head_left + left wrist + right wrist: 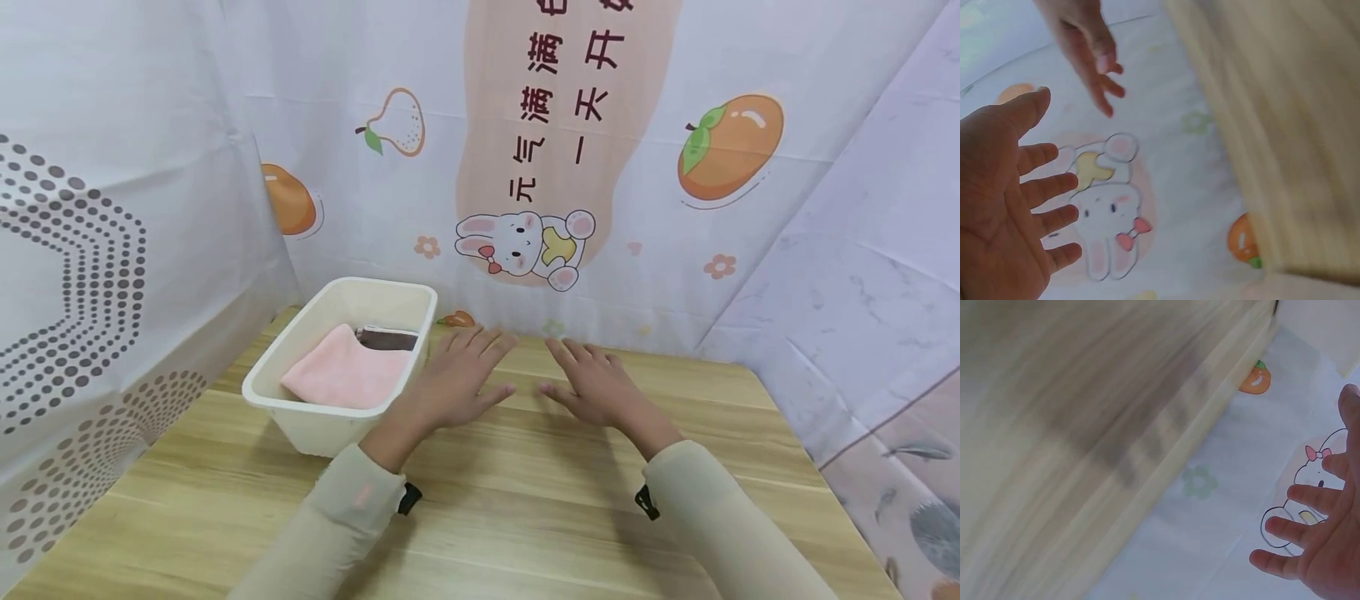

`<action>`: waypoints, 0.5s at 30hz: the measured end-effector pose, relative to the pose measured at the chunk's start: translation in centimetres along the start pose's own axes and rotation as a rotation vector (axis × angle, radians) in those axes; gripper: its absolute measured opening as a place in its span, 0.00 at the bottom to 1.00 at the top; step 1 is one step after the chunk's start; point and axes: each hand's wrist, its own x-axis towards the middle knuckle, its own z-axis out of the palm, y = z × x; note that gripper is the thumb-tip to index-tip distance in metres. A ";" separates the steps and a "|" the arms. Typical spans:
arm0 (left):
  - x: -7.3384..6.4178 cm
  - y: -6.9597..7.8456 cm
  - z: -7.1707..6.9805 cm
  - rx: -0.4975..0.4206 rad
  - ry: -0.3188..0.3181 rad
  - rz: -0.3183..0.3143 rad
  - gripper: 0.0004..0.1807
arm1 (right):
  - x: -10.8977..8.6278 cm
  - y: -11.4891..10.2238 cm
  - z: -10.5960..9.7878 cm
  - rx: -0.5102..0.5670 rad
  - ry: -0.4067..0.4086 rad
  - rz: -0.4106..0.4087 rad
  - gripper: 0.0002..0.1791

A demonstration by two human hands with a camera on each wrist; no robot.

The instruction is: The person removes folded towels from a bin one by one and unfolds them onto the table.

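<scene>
We have the left hand point(461, 379) and right hand point(596, 387) over the light wood-grain tabletop point(517, 517), backs up, fingers straight and spread, gripping nothing. Cream-white rectangular plastic tub point(318, 429) sits at 9 o'clock from the left fingers, near them; left wrist overlaps its side in the head view, we can't tell if they touch. Right fingers: tub also at 9 o'clock, well apart, left hand between. Inside we see a pale-pink soft cloth point(348, 367), dark-brown flat piece point(390, 340) at its 1 o'clock. White printed fabric backdrop point(322, 133) stands at 12 o'clock.
</scene>
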 end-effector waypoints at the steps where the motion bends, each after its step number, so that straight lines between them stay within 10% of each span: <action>1: -0.1 -0.2 -0.4 0.008 0.005 -0.006 0.36 | 0.2 -0.2 -0.2 0.003 -0.006 -0.003 0.44; 15: -3.3 -4.3 -4.6 -0.024 0.065 -0.156 0.36 | 3.7 -3.3 -1.7 0.011 -0.065 -0.042 0.45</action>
